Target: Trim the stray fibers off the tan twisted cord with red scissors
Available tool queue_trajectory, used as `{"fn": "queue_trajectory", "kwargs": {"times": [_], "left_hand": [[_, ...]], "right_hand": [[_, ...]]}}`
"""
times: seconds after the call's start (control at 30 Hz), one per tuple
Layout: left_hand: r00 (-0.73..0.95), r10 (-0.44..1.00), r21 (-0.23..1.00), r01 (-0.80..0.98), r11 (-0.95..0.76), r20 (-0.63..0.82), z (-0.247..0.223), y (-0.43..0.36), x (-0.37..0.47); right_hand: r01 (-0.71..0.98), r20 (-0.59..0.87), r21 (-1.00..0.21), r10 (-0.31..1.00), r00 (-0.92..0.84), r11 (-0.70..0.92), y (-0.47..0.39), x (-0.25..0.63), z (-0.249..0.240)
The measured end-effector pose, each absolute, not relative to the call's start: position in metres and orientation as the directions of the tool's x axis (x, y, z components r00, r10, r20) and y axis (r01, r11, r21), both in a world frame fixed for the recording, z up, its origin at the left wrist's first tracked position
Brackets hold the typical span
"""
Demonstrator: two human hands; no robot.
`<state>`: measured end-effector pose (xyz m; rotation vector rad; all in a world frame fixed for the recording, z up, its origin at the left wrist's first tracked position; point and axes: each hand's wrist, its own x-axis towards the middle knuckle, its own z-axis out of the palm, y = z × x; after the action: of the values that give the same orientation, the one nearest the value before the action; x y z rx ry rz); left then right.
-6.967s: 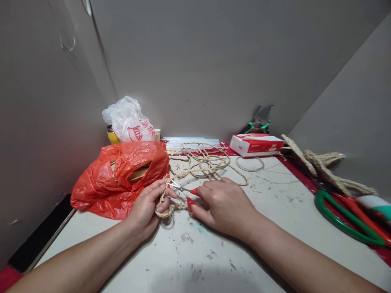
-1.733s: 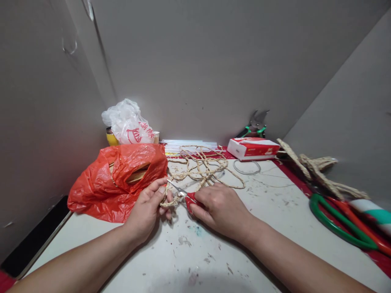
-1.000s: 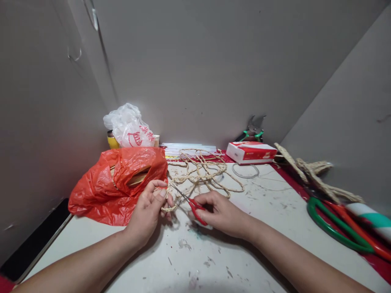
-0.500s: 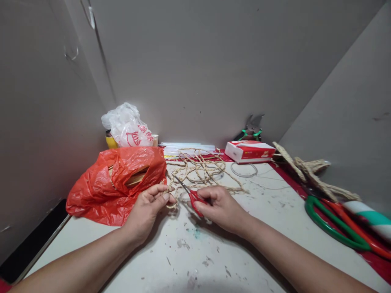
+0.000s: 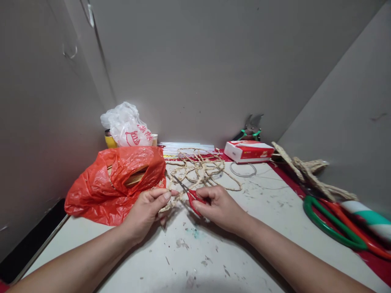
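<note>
Between the thumb and fingers of my left hand (image 5: 152,207) a piece of braided straw cord is pinched, its end bending down below the fingertips. My right hand (image 5: 218,207) is closed around the red handles of a small pair of scissors (image 5: 193,198), whose dark blades point up and to the left, close to my left fingertips. Behind both hands, a tan braided straw cord (image 5: 210,179) lies in loose loops on the white table (image 5: 195,260). Whether the pinched piece joins those loops I cannot tell.
On the left sits a red plastic bag (image 5: 97,195) with a white bag (image 5: 125,124) behind it. At the back are clear sticks (image 5: 189,149), a red-and-white box (image 5: 249,151) and pruning shears (image 5: 252,128). Large green-and-orange handles (image 5: 332,228) and woven strips (image 5: 314,175) lie right.
The straw cord at my left fingers has shifted, its lower loop now further left under them. Part of the looped cord behind has been drawn in slightly. My right hand keeps the scissors nearly still.
</note>
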<state>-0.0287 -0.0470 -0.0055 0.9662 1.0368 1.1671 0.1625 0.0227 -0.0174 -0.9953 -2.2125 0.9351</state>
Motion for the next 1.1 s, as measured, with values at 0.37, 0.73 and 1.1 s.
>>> {"fn": "queue_trajectory", "kwargs": {"times": [0.37,0.73,1.1], "left_hand": [[-0.004,0.994,0.957,-0.272,0.103,-0.108,-0.008,-0.046,-0.028],[-0.069,0.984,0.913,-0.388,0.125,-0.164,-0.008,-0.041,-0.033],[-0.055,0.987,0.928,-0.352,0.122,-0.150,-0.009,-0.043,-0.030]], "right_hand": [[0.541,0.206,-0.623,0.786,-0.583,0.565,0.021,0.163,-0.013],[0.650,0.347,-0.186,0.668,-0.658,0.737,0.016,0.163,-0.010],[0.674,0.448,-0.005,0.604,-0.659,0.739,0.009,0.160,-0.011]]}}
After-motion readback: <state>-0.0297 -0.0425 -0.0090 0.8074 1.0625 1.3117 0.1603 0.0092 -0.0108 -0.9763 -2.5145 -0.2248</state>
